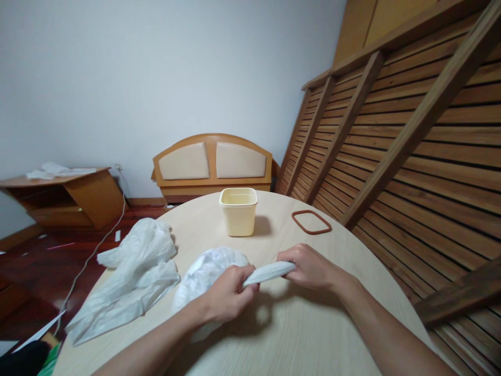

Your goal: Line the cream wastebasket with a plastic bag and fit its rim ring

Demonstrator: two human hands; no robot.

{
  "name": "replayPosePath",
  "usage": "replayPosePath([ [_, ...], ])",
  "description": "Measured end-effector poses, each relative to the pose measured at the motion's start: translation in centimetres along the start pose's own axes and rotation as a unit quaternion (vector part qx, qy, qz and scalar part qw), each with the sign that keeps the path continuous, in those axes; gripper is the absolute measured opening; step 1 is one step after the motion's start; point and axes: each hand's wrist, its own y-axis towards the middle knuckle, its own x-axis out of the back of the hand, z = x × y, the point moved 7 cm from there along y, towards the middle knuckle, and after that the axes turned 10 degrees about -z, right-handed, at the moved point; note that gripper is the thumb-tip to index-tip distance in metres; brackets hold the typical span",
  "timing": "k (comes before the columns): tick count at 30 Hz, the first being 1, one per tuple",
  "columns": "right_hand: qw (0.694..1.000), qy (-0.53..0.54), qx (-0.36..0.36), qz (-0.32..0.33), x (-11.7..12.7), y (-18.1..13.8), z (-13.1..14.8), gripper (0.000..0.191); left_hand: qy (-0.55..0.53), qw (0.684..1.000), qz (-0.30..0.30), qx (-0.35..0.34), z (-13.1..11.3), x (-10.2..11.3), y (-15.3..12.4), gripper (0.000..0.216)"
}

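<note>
Both of my hands grip one white plastic bag point(211, 274) over the round wooden table point(313, 324). My left hand point(229, 295) is closed round the bag's gathered neck. My right hand point(309, 266) pinches the far end of the same stretched, twisted strip point(270, 271). The bag's bulging body lies on the table to the left of my left hand. A cream plastic bin point(238, 210) stands upright and open a little beyond my hands. A reddish-brown ring frame point(311, 222) lies flat to the bin's right.
A second crumpled white plastic bag point(133, 271) lies at the table's left edge. A slatted wooden bed frame point(410, 136) leans close on the right. Behind the table are a headboard point(212, 164) against the wall, a low wooden cabinet point(66, 196) and a cable point(94, 253) across the floor.
</note>
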Motion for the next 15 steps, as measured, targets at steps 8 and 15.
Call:
replayPosePath([
  [8, 0.999, 0.011, -0.012, -0.028, 0.2, 0.0, -0.9, 0.014, -0.171, 0.982, -0.063, 0.040, 1.0, 1.4, 0.4, 0.047],
  [15, 0.998, 0.029, 0.003, -0.052, -0.5, 0.6, -0.5, 0.017, -0.279, 0.951, -0.119, 0.053, 1.3, 3.0, 0.6, 0.052],
])
